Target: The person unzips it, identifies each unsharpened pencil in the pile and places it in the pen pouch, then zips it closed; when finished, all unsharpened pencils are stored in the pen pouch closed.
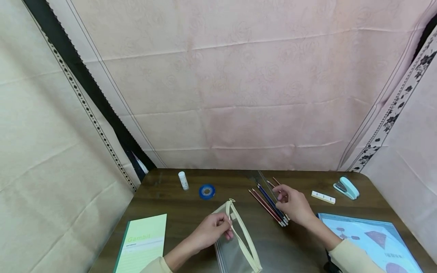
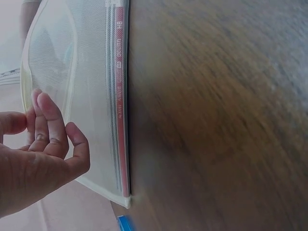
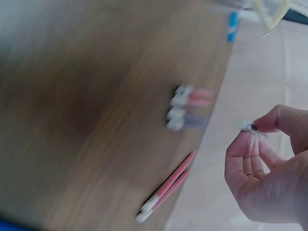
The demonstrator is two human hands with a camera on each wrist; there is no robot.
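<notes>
The mesh pouch [image 1: 228, 253] is sitting at six o'clock in the head view, left hand [image 1: 212, 228] pinching its rim, right hand [image 1: 295, 205] a slim item [image 3: 244, 125]. A red pencil [image 2: 120, 96] is already lying inside; loose pencils [image 1: 272, 204] are remaining at its two o'clock.

Table [image 1: 184, 212]: dark brown with wood grain, spread below the left hand [image 1: 212, 229] and the right hand [image 1: 294, 204]
Back cloth [image 1: 239, 83]: pale pinkish, creased crosswise, hung beyond both hands
Left cloth [image 1: 51, 125]: cream, dotted border, sloped beside the left hand's end
Dark strip [image 1: 57, 36]: ran between those cloths
Right cloth [image 1: 413, 125]: whitish, black floral band, hung past the right hand
Light: soft, fairly even
</notes>
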